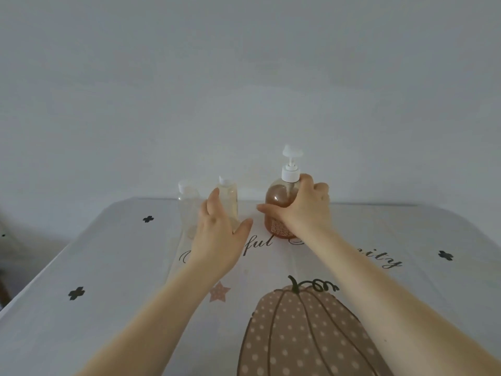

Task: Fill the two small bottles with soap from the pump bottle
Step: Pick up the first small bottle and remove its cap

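Observation:
An amber pump bottle (279, 204) with a white pump head stands at the far edge of the table. My right hand (305, 208) grips its body from the right side. Left of it stand two small clear bottles with white caps: one (229, 199) close to the pump bottle, the other (187, 202) further left. My left hand (219, 232) is spread open in front of the nearer small bottle, fingers straight, thumb out to the right. Whether it touches that bottle is unclear.
The table (108, 308) wears a white cloth with black crosses, script lettering and a dotted pumpkin print (306, 335). A plain wall rises right behind the bottles. The table's left edge drops off toward the floor.

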